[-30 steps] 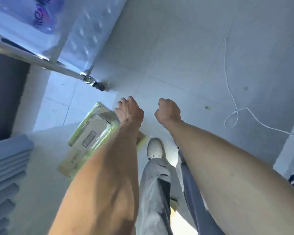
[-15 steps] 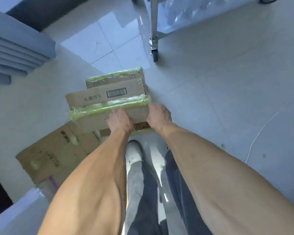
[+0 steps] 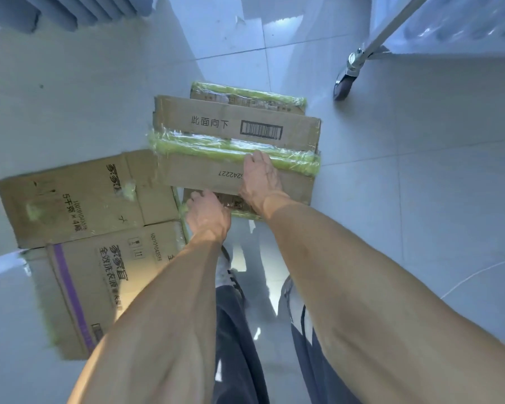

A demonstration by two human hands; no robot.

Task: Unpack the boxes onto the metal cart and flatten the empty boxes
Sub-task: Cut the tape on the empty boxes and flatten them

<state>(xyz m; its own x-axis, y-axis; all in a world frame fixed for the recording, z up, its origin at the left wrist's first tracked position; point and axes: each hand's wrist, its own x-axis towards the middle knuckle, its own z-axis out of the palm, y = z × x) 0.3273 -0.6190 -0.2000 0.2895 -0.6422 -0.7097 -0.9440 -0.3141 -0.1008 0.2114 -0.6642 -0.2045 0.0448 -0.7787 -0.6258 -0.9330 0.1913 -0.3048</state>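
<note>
A brown cardboard box [image 3: 233, 128] with green tape strips lies collapsed on the tiled floor in front of my feet. My right hand [image 3: 260, 177] lies on its near flap, fingertips touching the green tape strip. My left hand [image 3: 207, 212] holds the box's near edge, its fingers curled over the edge and partly hidden. The metal cart [image 3: 382, 36] stands at the upper right, showing one leg and its caster wheel [image 3: 344, 84]. Plastic-wrapped goods [image 3: 464, 21] sit on the cart's low shelf.
Two flattened cardboard boxes [image 3: 85, 199] [image 3: 99, 287] lie on the floor to the left, touching the box under my hands. A grey stacked pile [image 3: 56, 10] is at the top left. A thin white cord [image 3: 478, 272] runs across the floor at the right.
My view has swung down and left from the cart to the boxes. Both hands reached the taped box; my right hand has since slid forward onto its flap up to the tape.
</note>
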